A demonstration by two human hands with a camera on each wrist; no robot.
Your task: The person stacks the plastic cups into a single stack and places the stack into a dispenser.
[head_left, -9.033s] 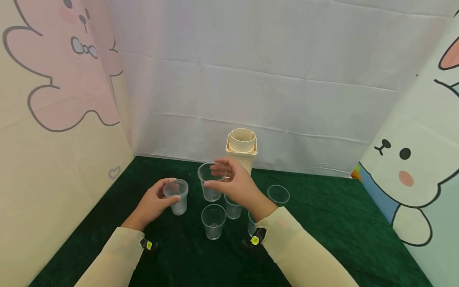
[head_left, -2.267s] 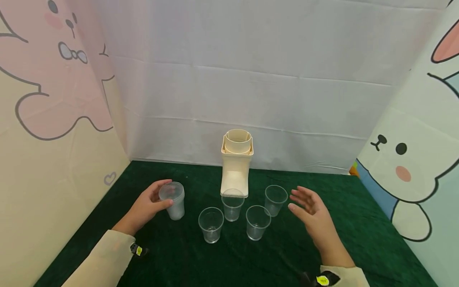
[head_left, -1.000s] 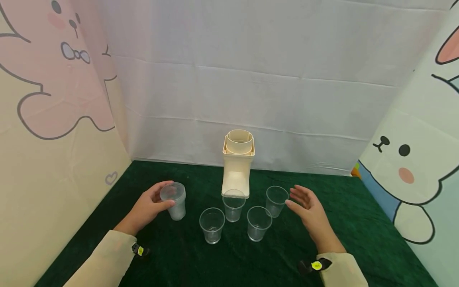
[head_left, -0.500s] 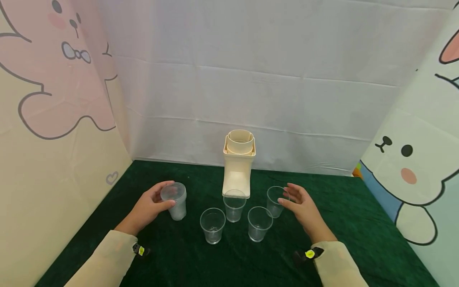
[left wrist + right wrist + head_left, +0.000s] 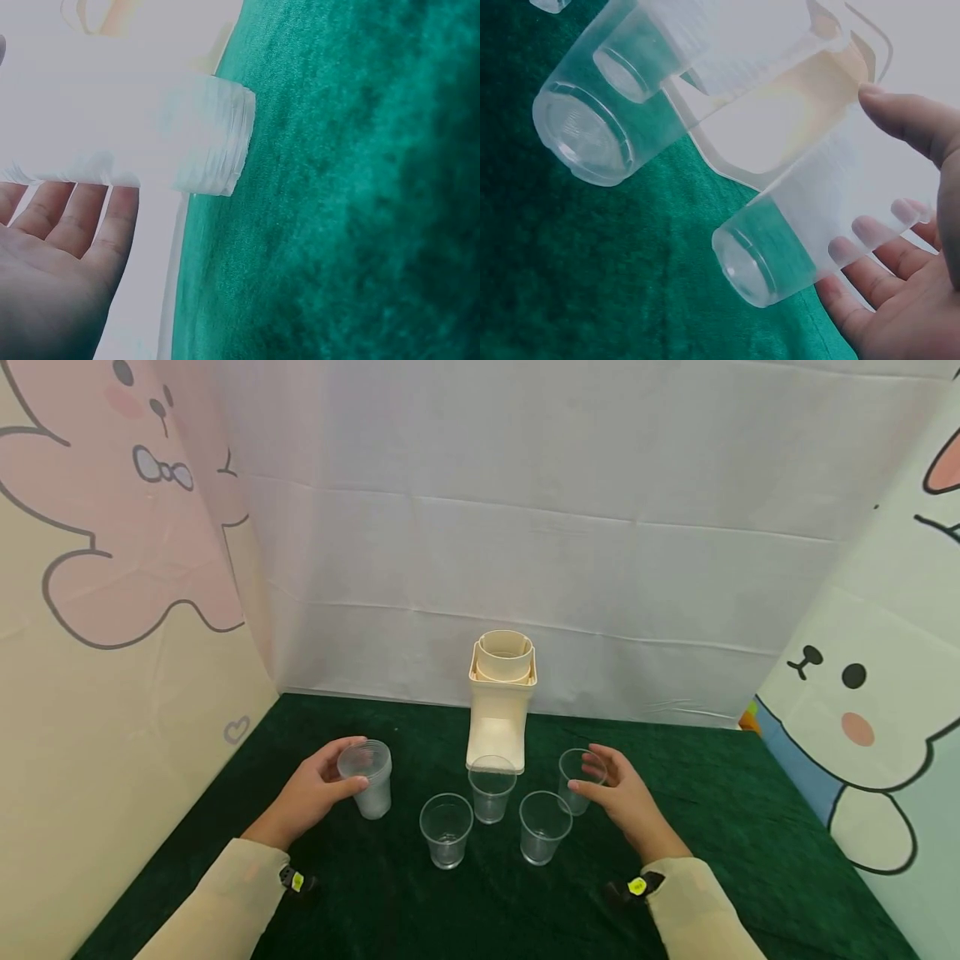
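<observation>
On the left, my left hand (image 5: pixel 318 789) holds a stack of nested clear plastic cups (image 5: pixel 372 793), thumb in front and fingers behind. In the left wrist view the stack (image 5: pixel 217 142) stands on the green cloth, its upper part washed out. At the right, my right hand (image 5: pixel 618 793) is round a single clear plastic cup (image 5: pixel 573 797) standing on the cloth. The right wrist view shows fingertips against one side of that cup (image 5: pixel 780 255) and the thumb at the opposite side. Three more clear cups stand between the hands: one front left (image 5: pixel 447 835), one front right (image 5: pixel 542 835), one behind (image 5: pixel 491 797).
A cream cup dispenser (image 5: pixel 498 718) stands at the back centre, close behind the rear middle cup. Green cloth (image 5: pixel 465 914) covers the table. White fabric (image 5: pixel 562 568) hangs behind, and printed cartoon panels flank both sides.
Earlier, my right hand was over the middle with a cup, then moved to the right side. It has since come left onto the rear right cup. My left hand stays on the stack.
</observation>
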